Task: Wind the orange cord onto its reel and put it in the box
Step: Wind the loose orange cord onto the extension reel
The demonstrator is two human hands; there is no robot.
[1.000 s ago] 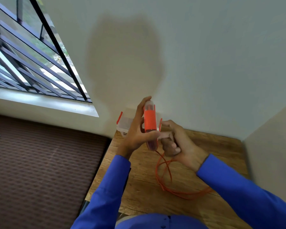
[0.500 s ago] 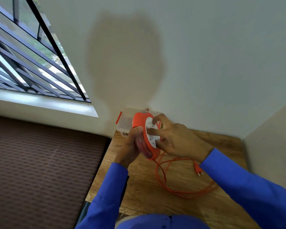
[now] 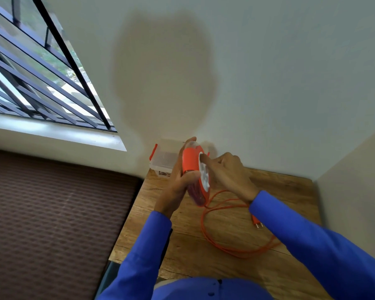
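Note:
An orange cord reel with a white socket face is held upright above the wooden table. My left hand grips its rim from the left. My right hand presses fingers on the white face from the right. The orange cord hangs from the reel's bottom and lies in loose loops on the table, its plug lying beside my right sleeve. A clear plastic box with orange latches stands open behind the reel, against the wall.
The table sits in a corner, walls close behind and on the right. To the left lies a brown ribbed mat on the floor, under a barred window.
The reel has turned from edge-on to showing its white face. My right hand moved from below the reel onto that face. The plug end has come into view and the cord loop has shifted.

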